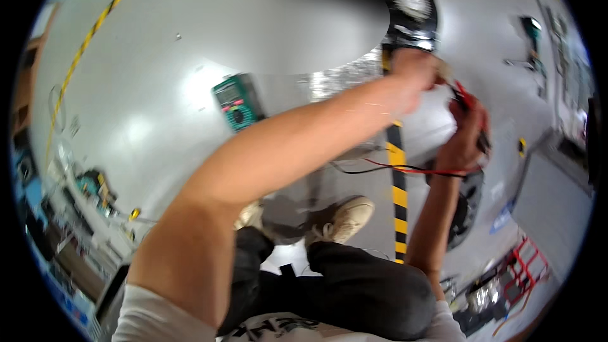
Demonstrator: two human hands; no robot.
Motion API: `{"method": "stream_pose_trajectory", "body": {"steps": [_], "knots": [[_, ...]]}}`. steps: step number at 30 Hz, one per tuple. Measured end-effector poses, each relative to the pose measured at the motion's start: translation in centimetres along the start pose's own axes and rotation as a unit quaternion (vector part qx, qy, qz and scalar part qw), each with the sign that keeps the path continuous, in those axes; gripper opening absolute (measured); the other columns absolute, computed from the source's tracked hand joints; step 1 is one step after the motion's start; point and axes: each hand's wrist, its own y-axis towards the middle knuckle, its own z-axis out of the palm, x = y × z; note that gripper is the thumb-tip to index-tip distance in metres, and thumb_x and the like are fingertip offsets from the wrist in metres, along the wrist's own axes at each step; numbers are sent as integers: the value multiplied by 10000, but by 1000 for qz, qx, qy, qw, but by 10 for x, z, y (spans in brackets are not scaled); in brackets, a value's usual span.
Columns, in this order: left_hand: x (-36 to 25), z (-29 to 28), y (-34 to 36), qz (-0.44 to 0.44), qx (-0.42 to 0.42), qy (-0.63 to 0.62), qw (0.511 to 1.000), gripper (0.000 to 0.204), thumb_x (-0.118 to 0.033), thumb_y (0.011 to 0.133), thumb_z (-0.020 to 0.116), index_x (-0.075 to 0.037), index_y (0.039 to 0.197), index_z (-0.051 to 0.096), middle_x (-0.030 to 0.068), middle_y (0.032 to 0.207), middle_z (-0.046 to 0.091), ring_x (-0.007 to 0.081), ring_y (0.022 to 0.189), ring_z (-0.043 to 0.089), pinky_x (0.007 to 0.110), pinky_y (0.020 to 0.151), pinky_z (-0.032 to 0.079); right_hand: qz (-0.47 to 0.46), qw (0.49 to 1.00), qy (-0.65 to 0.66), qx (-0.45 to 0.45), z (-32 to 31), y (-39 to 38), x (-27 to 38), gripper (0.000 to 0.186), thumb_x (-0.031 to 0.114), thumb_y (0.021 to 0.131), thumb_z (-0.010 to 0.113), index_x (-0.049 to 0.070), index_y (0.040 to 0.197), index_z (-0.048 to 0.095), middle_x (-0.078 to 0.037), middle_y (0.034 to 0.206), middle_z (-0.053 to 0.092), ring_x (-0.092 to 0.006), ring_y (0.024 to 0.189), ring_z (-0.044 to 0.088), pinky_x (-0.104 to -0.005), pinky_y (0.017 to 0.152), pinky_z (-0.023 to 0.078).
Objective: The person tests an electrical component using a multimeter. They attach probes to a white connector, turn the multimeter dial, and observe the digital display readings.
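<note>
Right hand [467, 132] grips the probes [465, 96]; left hand [415, 76] seems pinched on a pale piece [444, 71], too blurred to name. Steady, separated probes should serve best.

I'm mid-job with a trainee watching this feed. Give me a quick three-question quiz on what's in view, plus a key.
1. Multiple choice: where are the red and black probes?
A. On the floor
B. In the person's right hand
C. Under a shoe

2. True or false: the green multimeter lies to the left of the striped floor tape that runs beside the shoes.

3. Count: how many of the person's shoes show, wholly or in part?

Key: 1. B; 2. True; 3. Two.
</note>
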Motion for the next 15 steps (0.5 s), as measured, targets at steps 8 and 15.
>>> {"method": "stream_pose_trajectory", "body": {"steps": [8,15], "knots": [[14,8,14,18,-8,-60,998,176,-69,880,432,2,771,551,98,660,603,175,506,606,281,426,430,-17,997,-77,21,-3,-2,2,297,212,928,482,-43,1057,565,-125,1037,561,-219,877,614,-288,794,517],[10,10,12,16,-14,-86,996,178,-99,889,449,6,771,533,104,654,593,176,489,599,280,424,424,15,999,-37,18,-2,2,6,327,252,925,504,-45,1053,553,-144,1031,590,-214,875,621,-291,811,505]]}}
